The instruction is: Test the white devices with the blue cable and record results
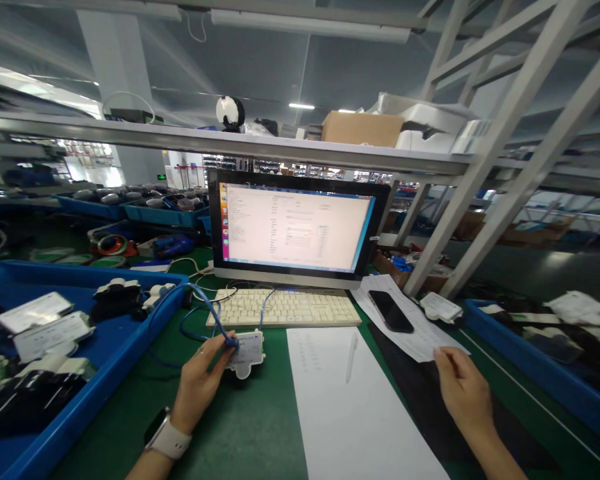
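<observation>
My left hand (205,373) is closed, with thumb and fingers pinching the end of a blue cable (213,308). That end meets the face of a white labelled module (249,353), which sits on the green table in front of the keyboard. My fingers hide the exact contact between cable and module. My right hand (463,387) hovers or rests by the near corner of a printed sheet (420,343), its fingers loosely bent and no object visible in them. A black phone (391,311) lies on that sheet, and another white module (441,308) is just beyond the hand.
A monitor (300,227) stands behind a cream keyboard (290,308). White paper (340,413) with a pen (351,358) lies centrally. Blue trays of modules flank me, left (110,373) and right (545,373). A shelf (280,141) crosses above; metal posts (485,160) slant at right.
</observation>
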A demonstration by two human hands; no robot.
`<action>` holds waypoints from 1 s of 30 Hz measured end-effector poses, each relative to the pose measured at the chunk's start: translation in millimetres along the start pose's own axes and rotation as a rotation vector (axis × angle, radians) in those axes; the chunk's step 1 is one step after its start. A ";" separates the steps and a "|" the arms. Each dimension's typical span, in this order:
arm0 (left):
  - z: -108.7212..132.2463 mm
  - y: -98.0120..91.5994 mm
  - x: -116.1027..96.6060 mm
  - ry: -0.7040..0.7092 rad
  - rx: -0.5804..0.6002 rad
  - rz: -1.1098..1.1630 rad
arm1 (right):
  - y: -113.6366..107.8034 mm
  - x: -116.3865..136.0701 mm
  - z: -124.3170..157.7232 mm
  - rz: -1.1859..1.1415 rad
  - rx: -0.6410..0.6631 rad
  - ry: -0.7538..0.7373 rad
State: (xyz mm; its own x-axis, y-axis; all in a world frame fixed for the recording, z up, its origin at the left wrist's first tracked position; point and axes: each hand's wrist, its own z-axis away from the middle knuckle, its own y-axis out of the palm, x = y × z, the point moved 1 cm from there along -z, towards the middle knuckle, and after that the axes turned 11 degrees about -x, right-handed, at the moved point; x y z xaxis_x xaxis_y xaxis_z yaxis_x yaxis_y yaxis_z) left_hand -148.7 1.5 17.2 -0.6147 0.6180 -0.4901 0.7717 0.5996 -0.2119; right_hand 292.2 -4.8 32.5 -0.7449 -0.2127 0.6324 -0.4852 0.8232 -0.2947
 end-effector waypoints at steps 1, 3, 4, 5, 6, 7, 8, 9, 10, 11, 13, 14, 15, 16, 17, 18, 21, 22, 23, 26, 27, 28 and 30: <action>0.9 0.0 0.4 0.054 -0.012 -0.009 | -7.3 -8.6 0.9 0.110 0.028 -0.117; 2.1 -0.3 1.1 0.121 -0.023 -0.026 | -16.4 -26.0 5.3 0.224 0.085 -0.269; 2.5 -0.5 1.2 0.139 -0.020 -0.035 | -18.4 -34.3 8.2 0.257 0.105 -0.320; 2.8 -0.7 1.2 0.153 -0.017 -0.045 | -18.8 -42.1 11.2 0.287 0.115 -0.358; 3.0 -0.9 1.2 0.165 -0.013 -0.055 | -18.0 -49.5 13.8 0.313 0.120 -0.386; 3.3 -0.9 1.2 0.173 -0.012 -0.064 | -16.3 -56.3 15.9 0.336 0.118 -0.408; 3.6 -0.8 1.4 0.180 -0.012 -0.073 | -14.0 -62.3 17.4 0.356 0.114 -0.427; 4.0 -0.7 1.7 0.185 -0.014 -0.080 | -11.5 -67.7 18.3 0.377 0.108 -0.442; 4.2 -0.4 2.2 0.189 -0.018 -0.087 | -9.0 -72.4 18.9 0.400 0.103 -0.453; 4.4 -0.2 2.7 0.194 -0.023 -0.092 | -6.9 -76.4 19.3 0.424 0.104 -0.459; 4.3 0.2 3.4 0.203 -0.030 -0.100 | -4.1 -82.3 19.9 0.474 0.116 -0.456; 4.0 0.3 3.5 0.207 -0.033 -0.102 | -3.4 -84.4 20.3 0.494 0.127 -0.450; 3.7 0.4 3.6 0.208 -0.036 -0.103 | -3.2 -85.9 20.8 0.510 0.138 -0.444; 3.4 0.3 3.5 0.211 -0.036 -0.103 | -3.3 -87.1 21.3 0.522 0.151 -0.438; 3.1 0.2 3.4 0.212 -0.036 -0.103 | -3.4 -88.0 21.6 0.530 0.165 -0.431; 2.9 0.1 3.3 0.212 -0.034 -0.104 | -3.6 -88.8 21.8 0.535 0.178 -0.423; 2.9 -0.5 2.9 0.213 -0.039 -0.103 | -3.8 -90.9 21.6 0.537 0.200 -0.407; 3.0 -0.7 2.7 0.211 -0.042 -0.101 | -3.8 -91.2 21.4 0.533 0.200 -0.412; 3.0 -0.9 2.4 0.206 -0.042 -0.100 | -3.8 -91.1 21.2 0.531 0.192 -0.424; 2.7 -1.2 1.4 0.188 -0.036 -0.092 | -4.2 -87.0 20.5 0.540 0.132 -0.491; 2.5 -1.3 0.9 0.184 -0.034 -0.089 | -4.5 -84.4 20.3 0.550 0.099 -0.516; 2.2 -1.3 0.4 0.182 -0.034 -0.087 | -4.9 -81.4 20.1 0.559 0.067 -0.538; 1.4 -1.3 -1.0 0.178 -0.031 -0.084 | -5.9 -75.3 19.7 0.573 0.022 -0.575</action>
State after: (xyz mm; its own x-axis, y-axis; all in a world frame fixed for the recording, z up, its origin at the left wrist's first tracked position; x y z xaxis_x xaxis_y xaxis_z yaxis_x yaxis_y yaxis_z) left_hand -148.9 -0.6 16.8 -0.6980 0.6435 -0.3142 0.7128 0.6665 -0.2186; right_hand 342.1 -4.1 -27.4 -0.9962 -0.0037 -0.0867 0.0384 0.8769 -0.4791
